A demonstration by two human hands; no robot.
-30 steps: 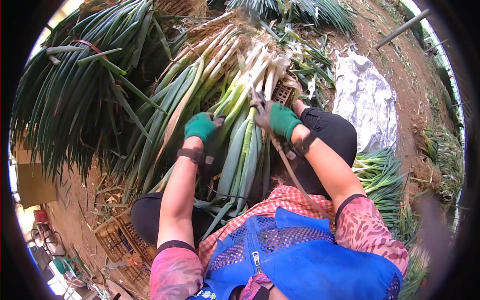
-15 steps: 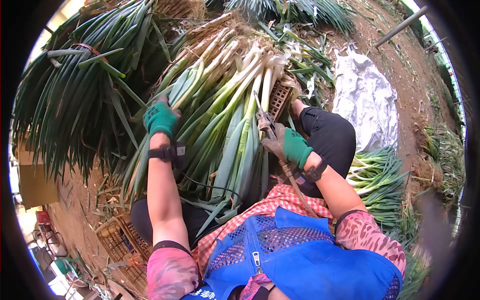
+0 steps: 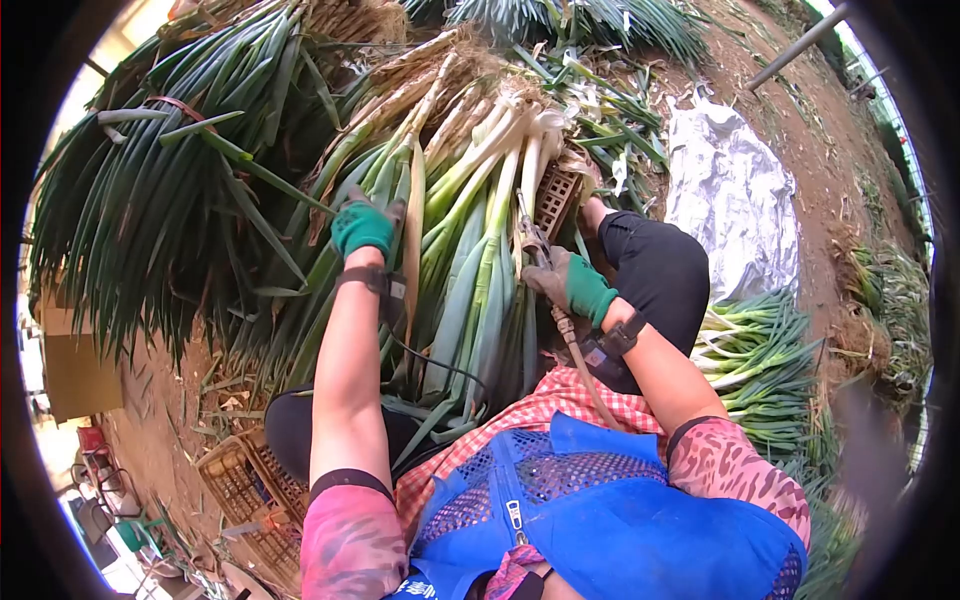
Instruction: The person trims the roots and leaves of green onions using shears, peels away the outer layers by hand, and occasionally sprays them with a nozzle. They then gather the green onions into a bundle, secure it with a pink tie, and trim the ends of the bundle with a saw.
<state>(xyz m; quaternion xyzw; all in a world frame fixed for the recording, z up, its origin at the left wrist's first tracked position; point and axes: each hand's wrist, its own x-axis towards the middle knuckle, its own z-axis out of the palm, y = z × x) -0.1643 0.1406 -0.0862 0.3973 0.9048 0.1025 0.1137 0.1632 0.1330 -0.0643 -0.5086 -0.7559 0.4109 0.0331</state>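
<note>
My left hand [image 3: 364,226], in a green and grey glove, is closed on the leaves of a green onion [image 3: 412,150] at the left of the bunch. A long dry leaf [image 3: 414,235] hangs beside its thumb. My right hand [image 3: 574,284], gloved alike, grips a metal spray gun [image 3: 535,243] with its thin nozzle pointing up along the white stems. A brown hose [image 3: 580,360] runs from the gun down toward my lap. The bunch of green onions [image 3: 485,250] lies in front of me, roots away, leaves toward me. The left fingertips are partly hidden among leaves.
A large pile of green onions [image 3: 170,200] stands at left. A plastic crate [image 3: 556,200] shows under the stems, and another crate [image 3: 245,480] sits at lower left. A white sack [image 3: 730,190] and trimmed green onions [image 3: 760,370] lie on the right.
My left hand has moved right, toward the middle of the bunch, with a green onion and its dry leaf now drawn out there. My right hand with the spray gun has hardly moved.
</note>
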